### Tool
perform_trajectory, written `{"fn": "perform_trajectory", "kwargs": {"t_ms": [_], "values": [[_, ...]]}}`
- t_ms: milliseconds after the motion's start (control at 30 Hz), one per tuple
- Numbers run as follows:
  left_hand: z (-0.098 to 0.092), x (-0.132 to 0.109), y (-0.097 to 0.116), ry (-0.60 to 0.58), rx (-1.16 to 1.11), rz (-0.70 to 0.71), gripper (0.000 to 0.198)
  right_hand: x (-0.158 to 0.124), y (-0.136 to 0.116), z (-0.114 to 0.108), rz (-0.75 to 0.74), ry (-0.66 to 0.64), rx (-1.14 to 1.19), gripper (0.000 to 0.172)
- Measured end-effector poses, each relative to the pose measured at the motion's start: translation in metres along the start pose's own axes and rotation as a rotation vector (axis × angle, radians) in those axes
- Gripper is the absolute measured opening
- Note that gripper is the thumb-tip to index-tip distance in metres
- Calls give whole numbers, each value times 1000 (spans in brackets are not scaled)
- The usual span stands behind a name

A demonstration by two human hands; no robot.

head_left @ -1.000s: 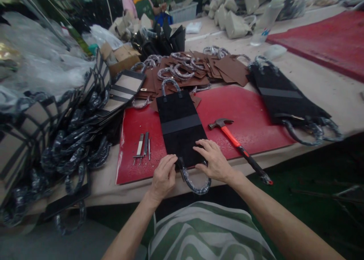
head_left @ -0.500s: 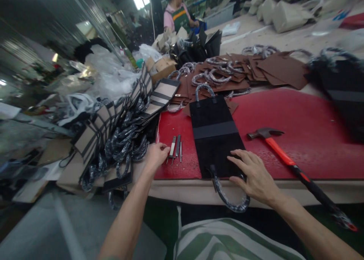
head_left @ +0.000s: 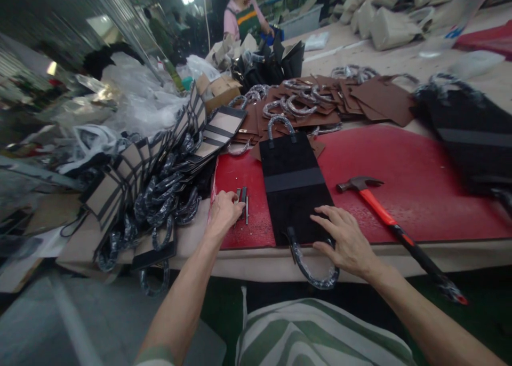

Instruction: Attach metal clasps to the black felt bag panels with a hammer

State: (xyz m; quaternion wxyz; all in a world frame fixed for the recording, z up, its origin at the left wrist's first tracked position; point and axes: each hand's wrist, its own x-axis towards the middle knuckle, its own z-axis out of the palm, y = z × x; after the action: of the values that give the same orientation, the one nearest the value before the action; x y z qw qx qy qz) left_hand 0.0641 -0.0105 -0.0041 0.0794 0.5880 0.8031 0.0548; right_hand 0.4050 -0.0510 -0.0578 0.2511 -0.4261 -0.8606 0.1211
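Note:
My left hand (head_left: 226, 210) is curled over several slim metal punches (head_left: 244, 196) lying side by side on the red mat. Its fingertips close on one of them and partly hide it. A flat black bag panel (head_left: 294, 160) lies to the right of the punches, with plastic-wrapped handles at its far and near ends. My right hand (head_left: 346, 238) rests at the panel's near right corner, fingers spread and holding nothing. The near handle (head_left: 312, 278) hangs over the table edge beside it. Right of that hand lies a claw hammer (head_left: 384, 214) with a red and black grip.
The red mat (head_left: 400, 158) runs along the table's front edge. Black-edged beige panels (head_left: 136, 168) with wrapped handles are heaped at left. Brown panels (head_left: 380, 99) are piled behind the mat, and black panels (head_left: 472, 131) lie at right. A person (head_left: 246, 19) stands across the table.
My left hand has moved right, from beside the punches to over them, and its fingers have closed there. My right hand stays open by the panel's corner. The view has shifted slightly.

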Motion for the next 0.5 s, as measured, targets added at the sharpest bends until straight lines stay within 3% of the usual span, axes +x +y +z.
{"fn": "perform_trajectory", "kwargs": {"t_ms": [200,367,500], "values": [[6,-6,8,18,72,88,31,0,-7,-6,26,-32,19,52],[8,-7,10,-65,64,45,26,1,-11,-9,48,-43,27,53],[8,-5,10,-80,71,31,35,0,-12,-9,50,-41,43,53]]}}
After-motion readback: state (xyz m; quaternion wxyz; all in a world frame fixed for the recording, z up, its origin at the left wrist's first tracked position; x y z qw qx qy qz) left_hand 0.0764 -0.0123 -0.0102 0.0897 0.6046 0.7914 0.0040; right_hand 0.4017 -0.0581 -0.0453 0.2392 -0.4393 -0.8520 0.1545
